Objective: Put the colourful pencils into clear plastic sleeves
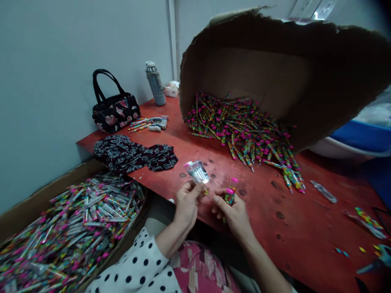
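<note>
At the lower left of the frame we see a cardboard carton [30, 207] heaped with slim wrapped tubes [76, 228]. Above it, on the red-painted surface [269, 211], lie a crumpled dark patterned cloth [134, 154], with a black floral handbag [114, 110] and a grey bottle [155, 83] further back by the wall. At the centre, our left hand [187, 205] pinches a shiny clear sleeve [197, 171] between thumb and fingers; we judge it light, thin and slippery, so it is safest held by its edge. Our right hand [233, 213] stands apart from the left, closed around a slim pink-capped tube [230, 194]. This seems light and fairly stiff, easiest to grip around the middle, though our fingers hide its lower part. We cannot tell exactly what fills it, only that it looks like multicoloured pieces. To the upper right, a torn cardboard box [244, 69] lies on its side behind a loose pile of similar tubes [241, 130]. At the far right, a loose wrapped tube [365, 221] lies on the surface, and the frame edge cuts off a blue-and-white basin [357, 142].
</note>
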Tool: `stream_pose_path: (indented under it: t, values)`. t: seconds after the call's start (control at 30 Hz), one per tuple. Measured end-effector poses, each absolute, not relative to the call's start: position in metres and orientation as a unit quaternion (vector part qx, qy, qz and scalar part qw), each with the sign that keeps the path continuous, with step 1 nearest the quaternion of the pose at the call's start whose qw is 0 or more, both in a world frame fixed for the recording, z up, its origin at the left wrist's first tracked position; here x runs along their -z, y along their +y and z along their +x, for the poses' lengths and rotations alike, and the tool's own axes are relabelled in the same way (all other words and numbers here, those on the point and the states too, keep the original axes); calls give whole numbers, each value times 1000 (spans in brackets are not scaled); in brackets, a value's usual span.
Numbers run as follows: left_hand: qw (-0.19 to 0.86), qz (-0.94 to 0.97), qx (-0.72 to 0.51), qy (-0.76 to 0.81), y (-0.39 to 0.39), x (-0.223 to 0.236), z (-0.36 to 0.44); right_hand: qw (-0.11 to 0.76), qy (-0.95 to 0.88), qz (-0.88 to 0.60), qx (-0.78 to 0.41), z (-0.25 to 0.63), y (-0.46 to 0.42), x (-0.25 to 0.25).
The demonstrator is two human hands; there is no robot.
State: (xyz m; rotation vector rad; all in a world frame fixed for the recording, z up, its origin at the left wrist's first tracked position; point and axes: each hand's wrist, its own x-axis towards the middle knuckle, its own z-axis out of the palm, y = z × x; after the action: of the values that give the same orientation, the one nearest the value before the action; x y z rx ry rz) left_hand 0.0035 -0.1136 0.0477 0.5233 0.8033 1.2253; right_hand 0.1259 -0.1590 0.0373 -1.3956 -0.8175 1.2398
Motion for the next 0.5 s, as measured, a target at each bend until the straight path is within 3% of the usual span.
stream_pose_path:
  t: [0.1, 0.2, 0.3, 0.37, 0.5]
  values:
    - [602, 209, -688, 347, -107, -53, -39, 545, -329, -565, -524, 131, -158, -33]
    - [518, 299, -707, 377, -98, -48, -62, 553, -320, -559, -528, 136, -158, -29]
    - [421, 547, -558, 460, -83, -36, -46, 538, -339, -577, -512, 138, -158, -29]
    - [303, 696, -433, 487, -70, -29, -23, 519, -357, -596, -497, 139, -159, -30]
    - [93, 812, -289, 499, -51, -17, 12, 492, -380, -615, -485, 144, -161, -34]
